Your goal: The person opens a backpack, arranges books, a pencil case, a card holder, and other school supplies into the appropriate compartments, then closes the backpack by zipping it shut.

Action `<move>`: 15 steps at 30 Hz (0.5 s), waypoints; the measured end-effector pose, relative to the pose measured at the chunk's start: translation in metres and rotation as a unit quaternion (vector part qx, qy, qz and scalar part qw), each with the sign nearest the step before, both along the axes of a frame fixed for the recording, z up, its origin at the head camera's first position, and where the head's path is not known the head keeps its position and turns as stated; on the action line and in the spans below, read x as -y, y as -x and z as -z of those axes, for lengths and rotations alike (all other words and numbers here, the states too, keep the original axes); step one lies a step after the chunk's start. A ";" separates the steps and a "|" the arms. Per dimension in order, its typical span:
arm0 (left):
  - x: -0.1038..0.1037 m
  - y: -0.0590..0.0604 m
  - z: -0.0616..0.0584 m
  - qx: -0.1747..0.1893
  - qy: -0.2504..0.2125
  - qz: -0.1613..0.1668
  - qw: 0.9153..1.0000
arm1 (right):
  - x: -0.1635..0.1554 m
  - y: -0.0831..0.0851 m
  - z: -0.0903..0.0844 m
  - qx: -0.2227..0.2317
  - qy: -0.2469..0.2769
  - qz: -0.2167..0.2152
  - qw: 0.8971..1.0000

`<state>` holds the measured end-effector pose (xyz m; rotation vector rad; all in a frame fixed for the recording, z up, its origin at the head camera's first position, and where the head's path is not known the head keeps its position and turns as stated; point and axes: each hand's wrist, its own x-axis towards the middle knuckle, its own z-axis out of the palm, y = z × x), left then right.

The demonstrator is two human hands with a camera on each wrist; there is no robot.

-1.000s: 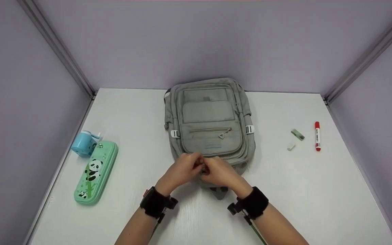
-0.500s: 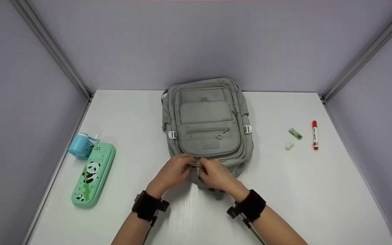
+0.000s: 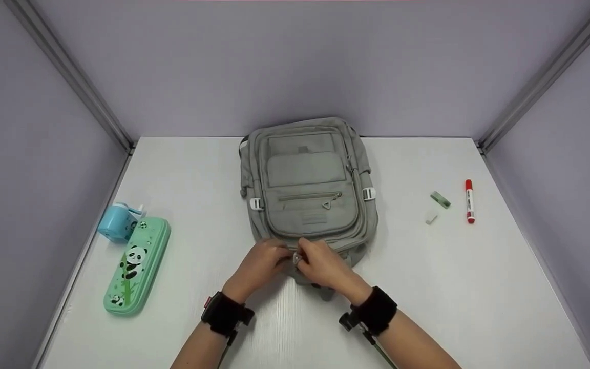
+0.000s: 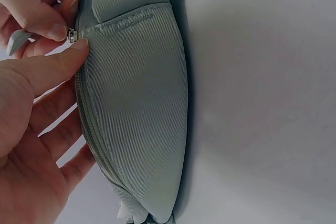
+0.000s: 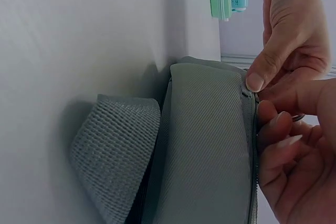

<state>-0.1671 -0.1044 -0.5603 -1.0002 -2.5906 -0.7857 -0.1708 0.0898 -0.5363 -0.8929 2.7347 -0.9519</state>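
A grey-green backpack (image 3: 308, 189) lies flat on the white table (image 3: 479, 287), its top end toward me. Both hands meet at that near end, on the main zipper. My right hand (image 3: 309, 257) pinches the metal zipper slider (image 4: 72, 35) between thumb and fingers. My left hand (image 3: 273, 254) holds the bag's edge right beside it, with the thumb (image 4: 50, 66) pressed on the fabric at the zipper track and the fingers under the bag. In the right wrist view the left thumb tip (image 5: 255, 81) touches the bag's seam. The zipper looks closed along the visible track.
A green panda pencil case (image 3: 136, 264) and a blue sharpener (image 3: 116, 224) lie at the left edge. At the right are a green eraser (image 3: 440, 199), a small white piece (image 3: 430, 217) and a red marker (image 3: 469, 201). Purple walls close in three sides.
Both hands stay together at the zipper and have drawn slightly toward me. The other objects have not moved on the table.
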 end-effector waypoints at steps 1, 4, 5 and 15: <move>0.000 0.000 0.000 -0.004 0.002 -0.002 1.000 | 0.000 0.000 0.000 -0.008 -0.001 0.000 1.000; -0.001 0.000 -0.001 -0.009 0.006 -0.008 1.000 | 0.000 -0.003 0.001 -0.033 -0.002 -0.001 0.999; -0.001 0.000 -0.001 -0.012 0.008 -0.010 1.000 | 0.000 -0.004 0.001 -0.040 -0.001 0.000 0.999; 0.003 0.001 -0.002 -0.028 0.014 -0.008 0.999 | -0.021 -0.009 0.002 -0.085 -0.003 0.030 0.996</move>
